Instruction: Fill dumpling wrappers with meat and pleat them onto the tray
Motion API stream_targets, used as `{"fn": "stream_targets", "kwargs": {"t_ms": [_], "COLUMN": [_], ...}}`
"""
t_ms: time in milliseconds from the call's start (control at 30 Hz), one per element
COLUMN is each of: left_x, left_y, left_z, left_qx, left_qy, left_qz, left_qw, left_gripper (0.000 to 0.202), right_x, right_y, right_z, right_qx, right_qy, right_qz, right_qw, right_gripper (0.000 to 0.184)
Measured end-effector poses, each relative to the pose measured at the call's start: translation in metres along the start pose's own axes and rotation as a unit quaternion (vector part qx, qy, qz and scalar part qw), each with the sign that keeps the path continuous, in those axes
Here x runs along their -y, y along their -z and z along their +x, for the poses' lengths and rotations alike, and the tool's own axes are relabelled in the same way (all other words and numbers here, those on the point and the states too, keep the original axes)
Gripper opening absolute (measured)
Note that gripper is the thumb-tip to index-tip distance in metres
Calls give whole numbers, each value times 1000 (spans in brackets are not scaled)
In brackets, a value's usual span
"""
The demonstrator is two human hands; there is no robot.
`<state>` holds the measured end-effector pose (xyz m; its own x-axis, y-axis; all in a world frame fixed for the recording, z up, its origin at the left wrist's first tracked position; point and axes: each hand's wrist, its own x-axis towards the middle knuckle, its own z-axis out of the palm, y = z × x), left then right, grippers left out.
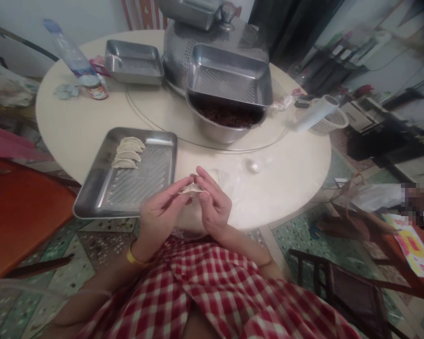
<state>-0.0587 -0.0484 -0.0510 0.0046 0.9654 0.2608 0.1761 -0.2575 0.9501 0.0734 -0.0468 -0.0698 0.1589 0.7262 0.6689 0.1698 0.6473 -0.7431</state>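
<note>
A pale dumpling (192, 189) is pinched between my two hands, just above the near edge of the round table. My left hand (164, 202) grips its left end with thumb and fingers. From the other side, my right hand (215, 200) presses the right end, the fingertips of both hands almost meeting. Much of the dumpling is covered by my fingers. To the left lies a metal tray (92, 200), where several folded dumplings (129, 153) sit in a column near its far left side. Behind my hands stands a steel bowl (221, 135) of dark filling (229, 117).
A rectangular metal pan (229, 77) rests over the bowl's far side, before a large domed steel lid (176, 47). Another pan (134, 63), a bottle (69, 52) and a jar (95, 89) stand back left. A white lump (253, 165) lies on the table (297, 188). Chairs flank me.
</note>
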Motion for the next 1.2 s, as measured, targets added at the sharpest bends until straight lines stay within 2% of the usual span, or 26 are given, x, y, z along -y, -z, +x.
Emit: {"fn": "stream_targets", "kwargs": {"t_ms": [100, 200, 267, 333, 433, 467, 533, 633, 733, 900, 1067, 1133, 1200], "left_x": [0, 1, 4, 8, 14, 15, 12, 2, -7, -9, -4, -2, -1], "left_y": [7, 13, 21, 30, 47, 52, 60, 69, 70, 64, 61, 65, 70], "left_z": [2, 6, 9, 11, 12, 13, 14, 21, 30, 39, 40, 40, 41], "left_qx": [-29, -52, -50, -31, -6, -1, 14, 63, 105, 146, 139, 140, 145], "left_qy": [-36, -46, -50, -50, -25, -26, -81, -215, -284, -339, -367, -366, -365], "left_qz": [61, 95, 116, 142, 169, 180, 219, 289, 325, 339, 296, 304, 327], "left_qw": [997, 993, 991, 988, 985, 983, 972, 931, 896, 866, 871, 868, 860], "left_gripper": [20, 20, 22, 24, 29, 31, 30, 25, 20, 9, 10, 16, 26], "right_x": [3, 10, 13, 15, 15, 16, 17, 20, 24, 25, 22, 21, 20], "right_y": [-7, -17, -23, -28, -32, -32, -32, -32, -31, -29, -25, -24, -23], "right_z": [-1, 3, 8, 14, 20, 21, 24, 27, 30, 33, 35, 34, 33], "right_qx": [9, 10, 29, 56, 88, 93, 96, 95, 93, 93, 100, 98, 91], "right_qy": [-82, -196, -310, -410, -484, -496, -514, -532, -543, -563, -565, -562, -553], "right_qz": [58, 128, 188, 268, 378, 402, 430, 443, 453, 471, 509, 517, 512], "right_qw": [995, 972, 932, 870, 784, 764, 736, 715, 701, 672, 641, 639, 651], "right_gripper": [32, 35, 45, 52, 53, 51, 46, 40, 39, 44, 48, 49, 48]}}
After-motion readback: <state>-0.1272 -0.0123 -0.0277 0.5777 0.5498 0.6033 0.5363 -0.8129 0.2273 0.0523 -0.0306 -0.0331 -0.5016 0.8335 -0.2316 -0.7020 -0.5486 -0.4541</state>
